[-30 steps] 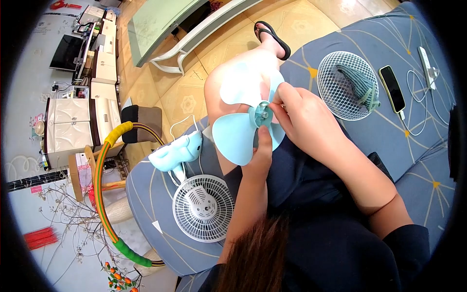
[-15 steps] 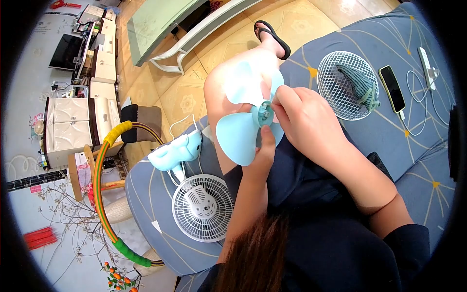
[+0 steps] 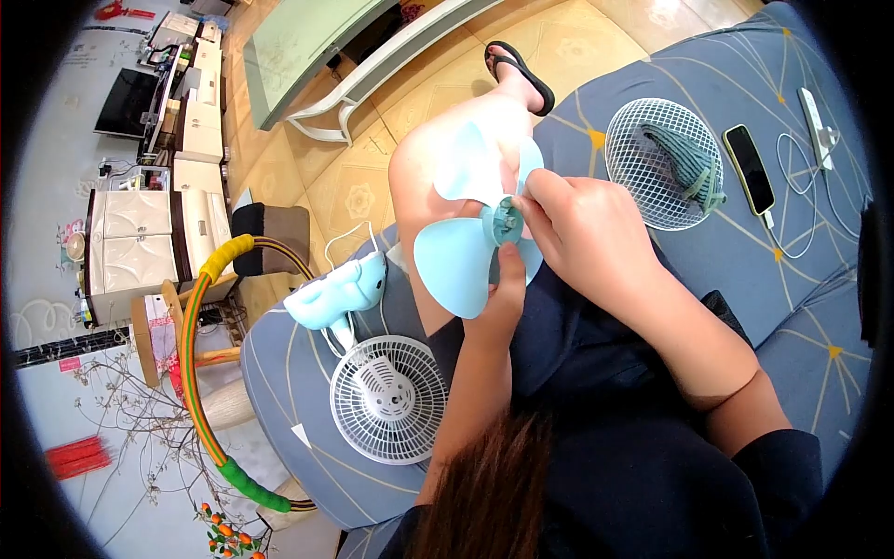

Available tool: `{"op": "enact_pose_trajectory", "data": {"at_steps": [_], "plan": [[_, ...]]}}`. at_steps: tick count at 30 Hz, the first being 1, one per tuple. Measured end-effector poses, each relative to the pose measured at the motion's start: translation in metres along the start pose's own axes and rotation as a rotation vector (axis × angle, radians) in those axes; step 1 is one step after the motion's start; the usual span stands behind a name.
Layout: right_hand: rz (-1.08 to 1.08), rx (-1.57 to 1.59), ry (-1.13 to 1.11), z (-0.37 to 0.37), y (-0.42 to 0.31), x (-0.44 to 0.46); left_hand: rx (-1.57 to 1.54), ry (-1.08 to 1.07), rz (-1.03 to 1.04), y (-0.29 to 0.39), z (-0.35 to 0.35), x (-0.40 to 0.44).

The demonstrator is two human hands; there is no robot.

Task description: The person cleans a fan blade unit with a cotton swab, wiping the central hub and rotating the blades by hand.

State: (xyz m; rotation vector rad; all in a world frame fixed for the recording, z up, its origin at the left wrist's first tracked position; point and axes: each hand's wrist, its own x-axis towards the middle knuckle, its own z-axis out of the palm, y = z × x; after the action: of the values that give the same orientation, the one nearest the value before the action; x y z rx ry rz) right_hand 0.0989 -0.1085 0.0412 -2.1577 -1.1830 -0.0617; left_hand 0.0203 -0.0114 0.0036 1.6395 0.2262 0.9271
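Observation:
A light-blue fan blade (image 3: 453, 265) with several vanes is held over my lap, its ribbed hub facing up. My left hand (image 3: 500, 296) grips it from below, thumb pressed by the hub and the other fingers hidden behind the vanes. At the hub's edge, my right hand (image 3: 587, 219) has thumb and forefinger pinched together; what lies between the fingertips is too small to make out. Left of my left arm lie the white fan body with its rear grille (image 3: 391, 399) and light-blue base (image 3: 340, 291). A white mesh front grille (image 3: 622, 154) holds a dark striped cloth (image 3: 684, 158).
On the grey-blue patterned sofa (image 3: 577, 121), a phone (image 3: 750, 170) charges beside a white power strip (image 3: 819, 130). A striped hoop (image 3: 189, 354) leans at the left. A glass-topped table (image 3: 298, 56) and a dark stool (image 3: 272, 239) stand on the tiled floor.
Very little differs. My right fingertips have shifted slightly at the hub, and the view has moved a touch. Both hands stay at the fan blade.

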Motion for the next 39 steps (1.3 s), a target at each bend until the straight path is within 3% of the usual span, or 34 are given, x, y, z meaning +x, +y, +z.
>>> {"op": "enact_pose_trajectory", "data": {"at_steps": [10,16,28,35,39], "plan": [[0.102,0.250,-0.009,-0.011,0.008,0.003,0.069,0.014,0.048,-0.008,-0.001,0.005],[0.027,0.271,-0.018,-0.007,0.008,0.001,0.125,0.024,0.064,-0.009,-0.005,-0.002],[-0.109,0.043,0.021,0.002,0.002,-0.001,0.301,0.046,0.134,-0.012,-0.014,-0.027],[-0.037,0.024,-0.010,0.005,-0.001,-0.001,0.331,0.021,0.262,-0.014,-0.015,-0.022],[0.012,0.086,0.029,0.011,0.002,-0.002,0.312,0.024,0.198,-0.006,-0.012,-0.019]]}}
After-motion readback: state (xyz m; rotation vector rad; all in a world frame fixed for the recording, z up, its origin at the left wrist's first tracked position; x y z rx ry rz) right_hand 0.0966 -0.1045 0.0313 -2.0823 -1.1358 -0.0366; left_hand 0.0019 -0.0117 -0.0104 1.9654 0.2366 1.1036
